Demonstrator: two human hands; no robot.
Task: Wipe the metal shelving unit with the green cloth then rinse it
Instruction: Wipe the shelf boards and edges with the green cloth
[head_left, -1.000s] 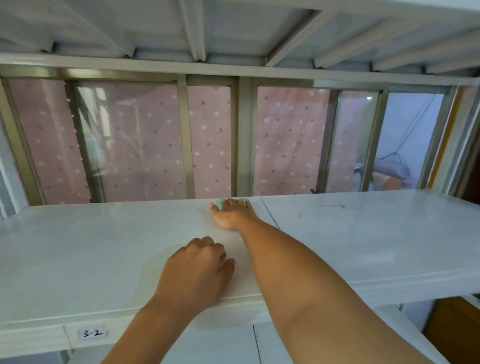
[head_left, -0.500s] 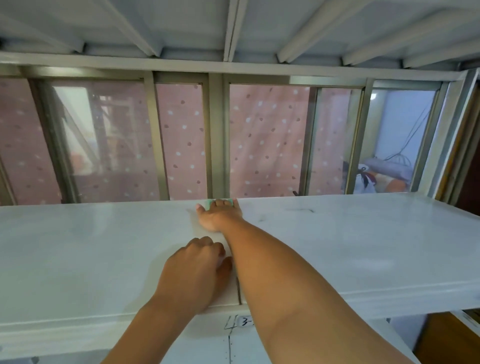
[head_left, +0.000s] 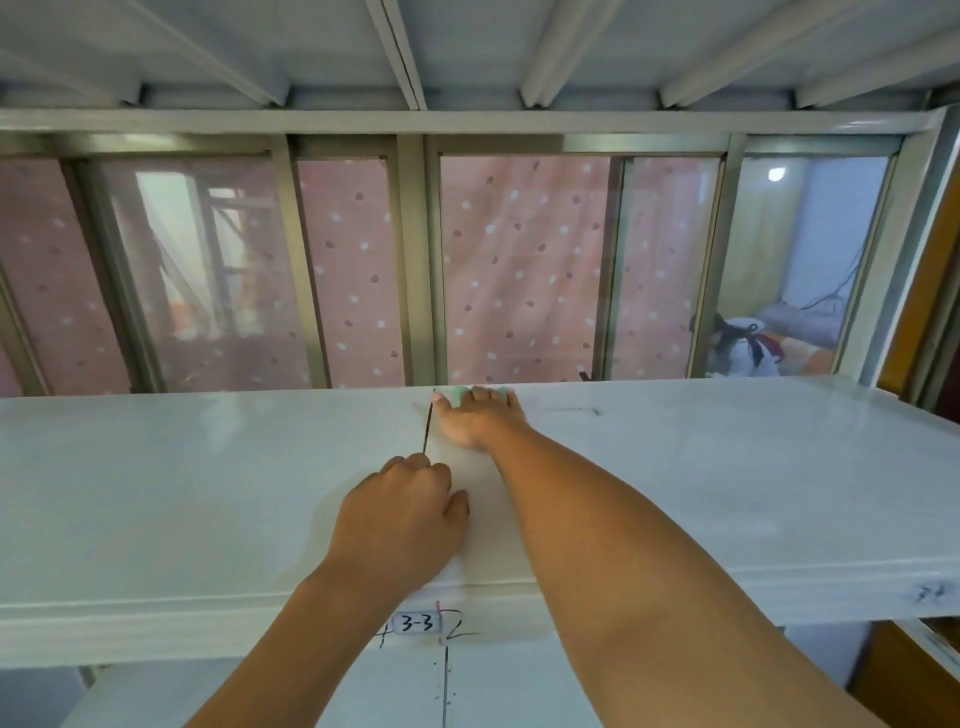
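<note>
A white metal shelf (head_left: 182, 499) spans the view at chest height, with another shelf level overhead (head_left: 467, 47). My right hand (head_left: 475, 418) reaches to the shelf's far edge and presses the green cloth (head_left: 457, 396) flat under its fingers; only small bits of cloth show between them. My left hand (head_left: 402, 525) rests on the shelf near the front edge, fingers curled under, holding nothing visible. A dark seam (head_left: 427, 426) between two shelf panels runs between the two hands.
A label reading 3-3 (head_left: 417, 623) is stuck on the shelf's front lip. Behind the shelf is a sliding window (head_left: 426, 260) with a pink spotted curtain. A lower shelf (head_left: 363, 691) shows beneath. A wooden frame (head_left: 930, 291) stands at the right.
The view and both hands have shifted right along the shelf, from the 3-2 label to the 3-3 label. My right hand stays at the far edge on the cloth.
</note>
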